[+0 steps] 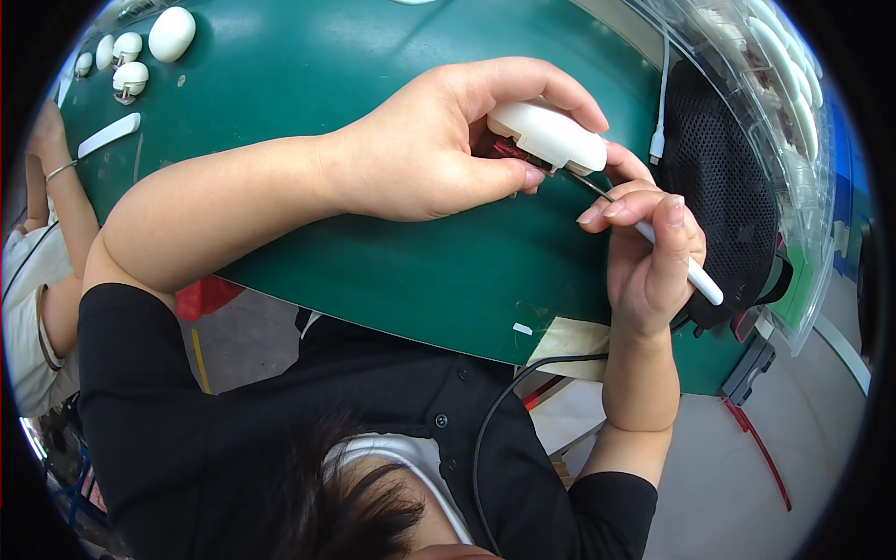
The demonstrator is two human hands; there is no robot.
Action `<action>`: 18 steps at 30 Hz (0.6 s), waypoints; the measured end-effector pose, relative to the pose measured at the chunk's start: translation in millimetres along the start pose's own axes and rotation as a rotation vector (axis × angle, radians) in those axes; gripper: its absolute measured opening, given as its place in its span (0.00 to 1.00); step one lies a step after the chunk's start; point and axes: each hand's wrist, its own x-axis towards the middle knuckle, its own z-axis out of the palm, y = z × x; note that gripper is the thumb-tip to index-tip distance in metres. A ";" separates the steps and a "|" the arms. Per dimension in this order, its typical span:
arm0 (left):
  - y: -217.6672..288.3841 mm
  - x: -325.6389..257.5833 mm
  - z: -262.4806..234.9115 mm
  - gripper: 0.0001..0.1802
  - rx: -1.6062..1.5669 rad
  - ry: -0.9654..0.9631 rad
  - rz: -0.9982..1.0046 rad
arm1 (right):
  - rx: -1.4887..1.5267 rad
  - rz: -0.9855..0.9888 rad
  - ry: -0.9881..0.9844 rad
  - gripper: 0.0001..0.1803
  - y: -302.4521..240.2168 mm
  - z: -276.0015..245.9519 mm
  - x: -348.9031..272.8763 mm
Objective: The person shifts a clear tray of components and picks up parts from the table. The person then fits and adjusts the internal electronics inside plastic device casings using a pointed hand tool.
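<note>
My left hand [434,149] is closed round a white plastic housing [551,133] with rounded edges, held above the green table. Dark red and black parts show along its open lower side, near my left thumb. In my right hand [653,243] is a slim tool with a white handle [705,281] and a thin metal shaft [588,185], gripped like a pen. The shaft points up and left to the underside of the housing. Its tip is at the housing's lower edge, and I cannot tell what it touches.
Several white rounded pieces [172,35] and a flat white strip [109,135] lie at the far left. A black mesh bag [719,187], a white cable [658,140] and clear trays [782,75] of white parts are at the right. Another person's arm [70,191] shows at the left edge.
</note>
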 end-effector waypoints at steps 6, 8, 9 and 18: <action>-0.6 0.4 0.3 0.25 -0.015 -0.007 -0.007 | 0.032 0.024 -0.006 0.23 1.0 -1.6 -0.2; -0.8 0.8 0.5 0.25 -0.014 -0.014 -0.004 | 0.036 0.009 -0.013 0.23 0.9 -1.4 -0.1; -0.5 0.3 0.4 0.25 -0.024 -0.011 -0.006 | 0.049 0.018 -0.007 0.23 0.0 0.1 -0.2; -0.2 -0.3 1.2 0.26 -0.055 -0.007 -0.016 | 0.062 0.008 -0.002 0.23 -0.4 0.1 -1.1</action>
